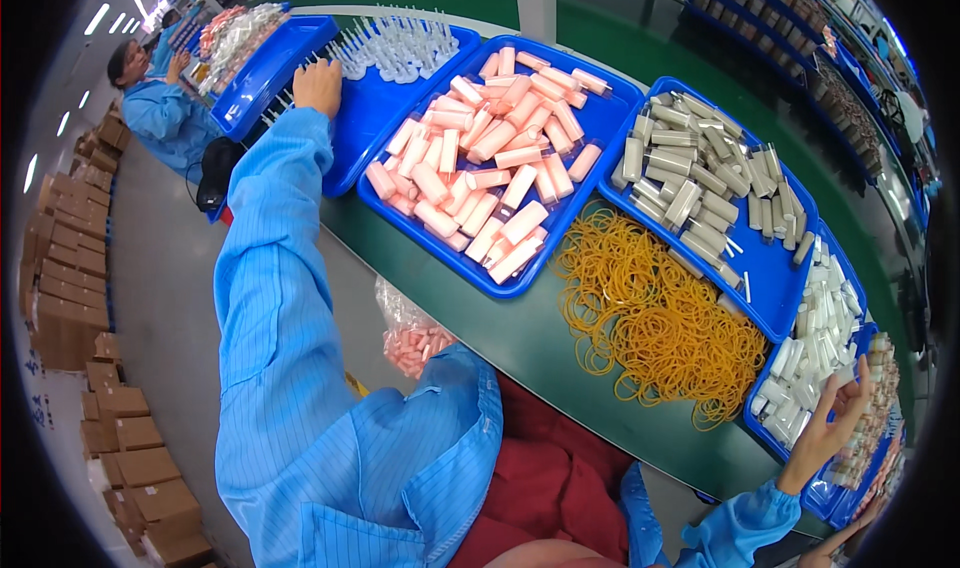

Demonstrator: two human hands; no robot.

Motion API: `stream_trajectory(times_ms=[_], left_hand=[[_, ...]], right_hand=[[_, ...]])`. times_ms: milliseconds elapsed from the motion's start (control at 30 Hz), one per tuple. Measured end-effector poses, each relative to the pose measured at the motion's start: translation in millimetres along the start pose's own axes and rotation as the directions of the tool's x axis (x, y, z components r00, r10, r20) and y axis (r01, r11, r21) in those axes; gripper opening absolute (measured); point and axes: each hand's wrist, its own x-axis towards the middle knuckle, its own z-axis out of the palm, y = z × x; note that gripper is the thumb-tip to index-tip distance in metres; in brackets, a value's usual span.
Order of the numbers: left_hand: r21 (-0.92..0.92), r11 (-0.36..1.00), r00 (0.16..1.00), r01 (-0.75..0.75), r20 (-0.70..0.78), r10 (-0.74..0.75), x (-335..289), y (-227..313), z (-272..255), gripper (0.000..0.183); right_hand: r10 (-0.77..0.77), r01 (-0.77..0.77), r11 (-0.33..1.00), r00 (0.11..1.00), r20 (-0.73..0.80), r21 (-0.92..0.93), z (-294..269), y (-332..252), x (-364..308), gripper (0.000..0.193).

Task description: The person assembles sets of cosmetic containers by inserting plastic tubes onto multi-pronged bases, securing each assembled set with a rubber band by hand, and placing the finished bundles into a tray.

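Observation:
My left hand [317,88] reaches to the far left, at the edge of a blue tray holding clear plastic pieces with thin upright stems [395,48]. Its fingers curl downward; the fingertips, and anything in them, are hidden. My right hand [832,423] is over a tray of small clear-and-white pieces [808,343] at the right, its fingers stretched out and apart. Between the hands lie a blue tray [508,286] of pink cylinders [480,158], a tray of grey-beige cylinders [695,168] and a loose heap of yellow rubber bands [660,313].
A green table [480,313] carries the trays. Below its near edge hangs a clear bag of pink pieces [415,348]. Cardboard boxes [130,428] are stacked at the left. A co-worker in blue [165,108] is at the far left; another person's arm [845,543] shows at the lower right.

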Motion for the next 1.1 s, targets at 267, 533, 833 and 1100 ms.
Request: stream_trajectory(times_ms=[267,533,833,1100], left_hand=[[-0.965,0.259,0.979,0.032,-0.022,-0.205,-46.1,62.0,-132.7,0.022],[-0.824,-0.506,0.925,-0.254,-0.359,0.120,-175.4,220.0,-292.5,0.027],[-0.294,-0.839,0.868,0.457,-0.058,0.493,-214.8,280.9,-343.2,0.028],[-0.609,-0.763,0.865,0.219,-0.241,0.440,-213.4,285.9,-351.0,0.027]], right_hand=[[0.146,-0.128,0.940,0.989,-0.036,0.316,-19.2,-27.6,-21.4,0.043],[0.043,-0.580,0.395,0.787,0.616,0.713,68.0,-120.0,-25.9,0.048],[0.194,-0.612,-0.083,0.764,0.615,0.787,72.3,-77.1,-45.7,0.040],[0.166,-0.589,-0.072,0.789,0.592,0.805,68.2,-66.9,-44.0,0.041]])
